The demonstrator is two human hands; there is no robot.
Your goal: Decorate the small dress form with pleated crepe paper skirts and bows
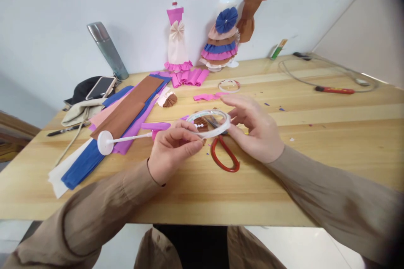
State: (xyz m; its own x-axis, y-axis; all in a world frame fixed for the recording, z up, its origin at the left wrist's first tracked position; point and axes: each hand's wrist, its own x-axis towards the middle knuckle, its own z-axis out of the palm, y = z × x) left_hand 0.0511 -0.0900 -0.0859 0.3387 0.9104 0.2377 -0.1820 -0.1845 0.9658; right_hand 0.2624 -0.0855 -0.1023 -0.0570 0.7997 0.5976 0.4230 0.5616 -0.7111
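My left hand (172, 147) is closed in a pinch on the near edge of a clear tape roll (211, 122) held above the wooden table (315, 143). My right hand (252, 128) grips the roll's far right side, fingers curled round it. Under both hands lie red-handled scissors (224, 156). A white mannequin stand (109, 141) with a round base lies on its side just left of my left hand, its top end hidden behind that hand.
Strips of crepe paper (126, 113) in brown, blue, pink and purple fan out at the left. Three small dress mannequins (221, 38) stand by the wall. A second tape roll (229, 85), a phone (101, 87), a flask (109, 50), a red screwdriver (334, 90) and a cable lie around.
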